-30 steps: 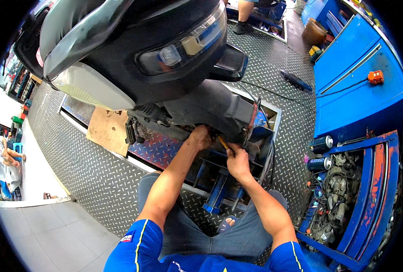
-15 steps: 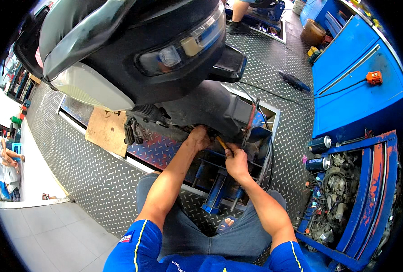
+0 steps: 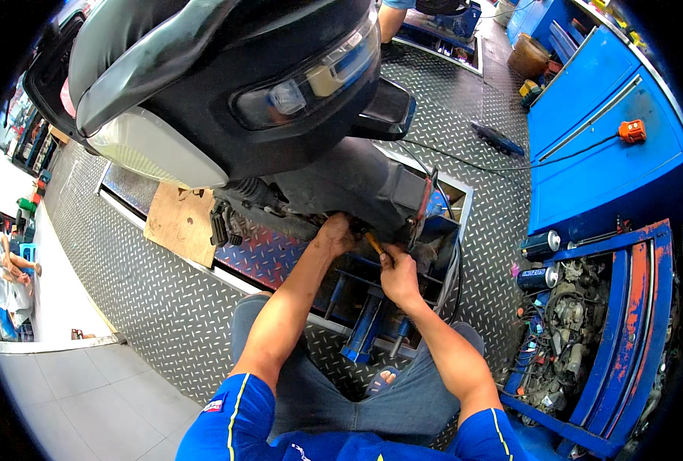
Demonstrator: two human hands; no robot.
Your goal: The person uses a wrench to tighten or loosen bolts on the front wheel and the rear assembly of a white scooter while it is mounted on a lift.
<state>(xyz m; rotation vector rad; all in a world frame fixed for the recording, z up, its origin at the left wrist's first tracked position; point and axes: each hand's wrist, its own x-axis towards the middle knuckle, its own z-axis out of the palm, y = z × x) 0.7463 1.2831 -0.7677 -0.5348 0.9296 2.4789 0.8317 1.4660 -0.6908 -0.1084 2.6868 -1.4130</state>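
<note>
Hands barely shifted under the scooter's tail, so the job is still mid-stroke

Compared with a second ago almost nothing has moved: both hands sit in the same spot at the centre of the frame, which suggests slow, fiddly work at one fastening rather than a finished step. Left of centre, a cardboard sheet (image 3: 178,223) lies on the checker-plate floor (image 3: 138,307). The left hand (image 3: 335,234) reaches up with the forearm nearly straight, its fingers tucked out of sight beneath the scooter underside (image 3: 341,184); I cannot tell whether they grip anything. Just right of it, the right hand (image 3: 397,275) is bent at the wrist, fingers closed around a yellow-handled screwdriver (image 3: 374,243) aimed up into the same spot. At far right stands a blue tool cabinet (image 3: 602,154).
</note>
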